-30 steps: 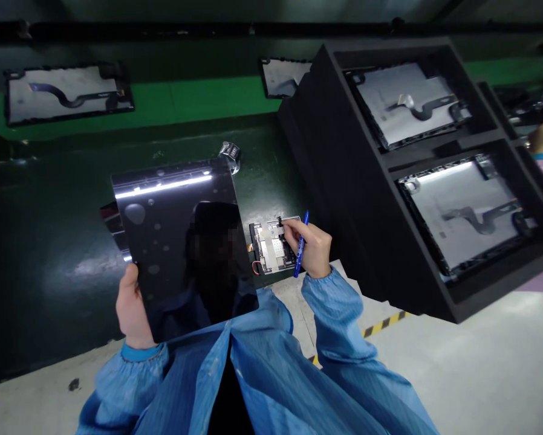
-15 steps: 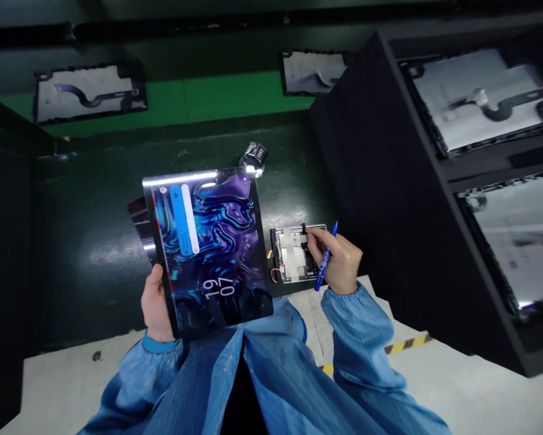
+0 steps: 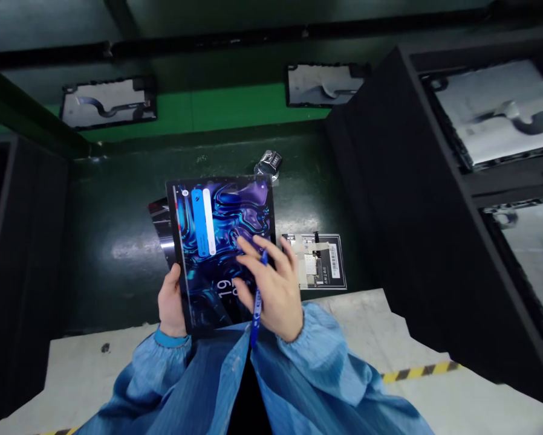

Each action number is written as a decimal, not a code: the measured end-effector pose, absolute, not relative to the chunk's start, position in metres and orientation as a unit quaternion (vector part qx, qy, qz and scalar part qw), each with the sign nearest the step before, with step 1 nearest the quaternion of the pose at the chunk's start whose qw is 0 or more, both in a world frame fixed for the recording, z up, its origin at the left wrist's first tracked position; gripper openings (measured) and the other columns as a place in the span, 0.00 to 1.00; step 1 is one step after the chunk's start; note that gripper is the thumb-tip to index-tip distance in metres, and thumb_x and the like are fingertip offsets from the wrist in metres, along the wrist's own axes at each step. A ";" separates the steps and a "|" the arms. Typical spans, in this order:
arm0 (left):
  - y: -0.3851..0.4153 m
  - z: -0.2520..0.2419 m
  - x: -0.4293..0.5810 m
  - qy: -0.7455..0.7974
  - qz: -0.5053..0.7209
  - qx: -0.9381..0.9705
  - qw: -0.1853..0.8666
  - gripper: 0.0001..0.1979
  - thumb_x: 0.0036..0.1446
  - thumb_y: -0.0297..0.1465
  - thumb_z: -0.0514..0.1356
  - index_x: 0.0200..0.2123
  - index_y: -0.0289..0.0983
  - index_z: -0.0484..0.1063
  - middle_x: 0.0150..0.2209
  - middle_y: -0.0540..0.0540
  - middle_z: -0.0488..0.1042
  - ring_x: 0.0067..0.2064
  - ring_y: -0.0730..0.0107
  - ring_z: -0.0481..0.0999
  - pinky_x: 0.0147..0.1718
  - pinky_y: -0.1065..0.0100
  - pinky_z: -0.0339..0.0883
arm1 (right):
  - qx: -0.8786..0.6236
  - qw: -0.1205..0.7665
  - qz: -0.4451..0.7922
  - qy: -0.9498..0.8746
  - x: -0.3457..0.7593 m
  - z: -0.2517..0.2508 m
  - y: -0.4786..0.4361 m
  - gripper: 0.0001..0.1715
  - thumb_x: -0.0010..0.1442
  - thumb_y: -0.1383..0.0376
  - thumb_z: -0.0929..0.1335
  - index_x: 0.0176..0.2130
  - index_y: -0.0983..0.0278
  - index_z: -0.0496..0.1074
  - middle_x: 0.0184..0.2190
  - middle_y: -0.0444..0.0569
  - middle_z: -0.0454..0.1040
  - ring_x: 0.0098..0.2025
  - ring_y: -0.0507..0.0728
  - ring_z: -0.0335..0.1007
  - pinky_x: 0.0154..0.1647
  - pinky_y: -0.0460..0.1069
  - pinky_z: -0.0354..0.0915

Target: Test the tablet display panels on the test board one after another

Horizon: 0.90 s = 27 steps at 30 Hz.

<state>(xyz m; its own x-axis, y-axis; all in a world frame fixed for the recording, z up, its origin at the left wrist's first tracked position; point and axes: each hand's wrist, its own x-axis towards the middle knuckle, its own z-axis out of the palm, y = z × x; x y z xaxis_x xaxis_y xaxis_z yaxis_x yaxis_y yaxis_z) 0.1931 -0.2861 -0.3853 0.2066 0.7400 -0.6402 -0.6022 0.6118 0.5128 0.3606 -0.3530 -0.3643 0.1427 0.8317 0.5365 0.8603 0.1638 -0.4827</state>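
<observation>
Mid-frame, the left hand (image 3: 172, 305) grips the tablet display (image 3: 224, 211) beneath the right hand (image 3: 278, 296), fingers spread, blue pen (image 3: 257, 311) tucked in.

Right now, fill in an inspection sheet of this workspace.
Surface: glossy dark-green bench top, reflecting light.
Work items: black-edged rectangular tablet screen, lit, blue-purple image; flat rectangular circuit-and-battery assembly at right.
Clutter: small shiny silver-and-black object beyond the screen, identity unclear.
Hands: bare left hand grips the screen's left edge; bare right hand is over the screen holding a slim blue pen, contact unclear.
Cables: curved dark flat ribbon cable on the silver-backed panel, far left.
Surroundings: black compartmented rack at right; yellow-and-black floor tape.
</observation>
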 end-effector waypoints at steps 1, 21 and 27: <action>-0.286 -0.384 0.193 0.440 0.422 0.069 0.790 0.12 0.58 0.36 0.59 0.38 0.39 0.82 0.43 0.45 0.83 0.61 0.51 0.73 0.62 0.50 0.65 | -0.628 0.400 -0.007 -0.668 0.356 -0.362 -0.352 0.13 0.68 0.62 0.65 0.51 0.61 0.69 0.55 0.48 0.78 0.63 0.59 0.66 0.72 0.61 0.51; -0.306 -0.378 0.182 0.435 0.339 0.039 0.833 0.15 0.59 0.33 0.56 0.31 0.39 0.84 0.32 0.48 0.84 0.34 0.62 0.84 0.39 0.68 0.78 | -0.712 0.341 -0.119 -0.602 0.450 -0.309 -0.319 0.20 0.70 0.61 0.64 0.26 0.62 0.67 0.20 0.43 0.65 0.23 0.52 0.64 0.25 0.48 0.55; -0.315 -0.367 0.190 0.424 0.331 0.028 0.842 0.14 0.58 0.35 0.58 0.34 0.37 0.84 0.34 0.45 0.84 0.47 0.52 0.83 0.61 0.54 0.67 | -0.476 0.428 0.045 -0.767 0.424 -0.271 -0.367 0.16 0.65 0.65 0.70 0.26 0.62 0.68 0.22 0.43 0.70 0.24 0.50 0.66 0.25 0.47 0.62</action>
<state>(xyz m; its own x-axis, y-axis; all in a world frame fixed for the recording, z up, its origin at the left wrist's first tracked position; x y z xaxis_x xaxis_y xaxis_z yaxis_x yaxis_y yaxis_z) 0.1897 -0.3148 -0.3673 0.4205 0.5821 -0.6959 -0.5341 0.7789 0.3288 0.4240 -0.3670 -0.2709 -0.1804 0.7688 0.6136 0.6917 0.5427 -0.4766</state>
